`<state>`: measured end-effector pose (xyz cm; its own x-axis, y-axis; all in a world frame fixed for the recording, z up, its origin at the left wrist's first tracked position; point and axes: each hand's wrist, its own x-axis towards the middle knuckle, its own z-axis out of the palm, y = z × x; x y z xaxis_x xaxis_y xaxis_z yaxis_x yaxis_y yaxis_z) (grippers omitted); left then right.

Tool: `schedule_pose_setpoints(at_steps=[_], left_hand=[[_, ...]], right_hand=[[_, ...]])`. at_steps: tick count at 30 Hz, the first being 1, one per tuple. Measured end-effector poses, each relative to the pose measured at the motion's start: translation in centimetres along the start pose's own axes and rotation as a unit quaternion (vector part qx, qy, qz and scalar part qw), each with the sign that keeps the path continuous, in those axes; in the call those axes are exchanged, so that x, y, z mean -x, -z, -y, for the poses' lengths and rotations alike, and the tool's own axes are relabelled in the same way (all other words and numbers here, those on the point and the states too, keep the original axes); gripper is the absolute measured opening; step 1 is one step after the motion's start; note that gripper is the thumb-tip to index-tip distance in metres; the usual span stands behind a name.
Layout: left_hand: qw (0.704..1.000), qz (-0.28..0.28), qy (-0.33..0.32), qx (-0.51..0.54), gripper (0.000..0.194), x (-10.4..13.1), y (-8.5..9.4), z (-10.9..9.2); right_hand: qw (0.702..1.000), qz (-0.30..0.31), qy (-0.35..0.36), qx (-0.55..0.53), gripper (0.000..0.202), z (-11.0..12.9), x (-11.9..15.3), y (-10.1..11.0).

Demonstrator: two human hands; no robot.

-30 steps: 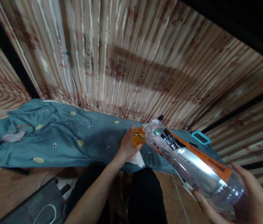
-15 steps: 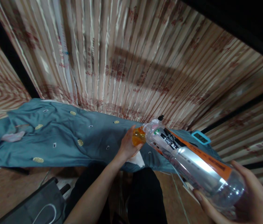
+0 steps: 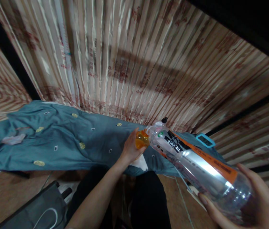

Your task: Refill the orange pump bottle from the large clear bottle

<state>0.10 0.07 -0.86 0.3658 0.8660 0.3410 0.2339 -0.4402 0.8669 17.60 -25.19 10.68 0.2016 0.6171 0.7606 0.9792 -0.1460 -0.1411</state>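
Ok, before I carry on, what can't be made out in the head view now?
All in the head view:
Orange-filled container: lower left part hidden by the left hand.
Right hand: wrist cut off by the picture's edge.
White item: partly covered by the left hand.
Blue-rimmed display: digits too small and blurred.
Clear bottle: fine label print too blurred.

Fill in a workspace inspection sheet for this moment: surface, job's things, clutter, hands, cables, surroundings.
Surface: wrinkled blue-green cloth
Job's things: large bottle, tilted, its neck end at the orange container
Clutter: white paper, pale pink item, blue-rimmed display
Hands: left hand around the orange container; right hand grips the large bottle's base
Cables: white loop on gray case, possibly a cable
Surroundings: striped curtain behind, tiled floor below
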Motion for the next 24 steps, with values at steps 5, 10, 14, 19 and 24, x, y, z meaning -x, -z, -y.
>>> schedule_pose_setpoints(at_steps=[5, 10, 14, 19, 24], left_hand=[[1.0, -0.006, -0.009, -0.001, 0.084, 0.09, -0.03, -0.11], [1.0, -0.005, -0.015, -0.003, 0.086, 0.03, 0.02, -0.12], [1.0, -0.003, -0.018, 0.002, 0.083, 0.01, 0.06, -0.15], [1.0, -0.003, -0.007, 0.0, 0.083, 0.08, 0.03, -0.13], [1.0, -0.001, -0.007, 0.0, 0.084, 0.05, 0.11, -0.28]], right_hand=[[1.0, -0.003, 0.002, -0.007, 0.097, -0.28, -0.08, -0.04], [1.0, 0.01, -0.022, -0.011, 0.099, -0.78, 0.17, -0.04], [1.0, 0.008, -0.011, -0.014, 0.1, -0.52, -0.07, 0.15], [1.0, 0.014, -0.007, -0.014, 0.1, -0.49, -0.37, 0.2], [1.0, 0.009, 0.007, -0.01, 0.099, -0.25, -0.54, 0.18]])
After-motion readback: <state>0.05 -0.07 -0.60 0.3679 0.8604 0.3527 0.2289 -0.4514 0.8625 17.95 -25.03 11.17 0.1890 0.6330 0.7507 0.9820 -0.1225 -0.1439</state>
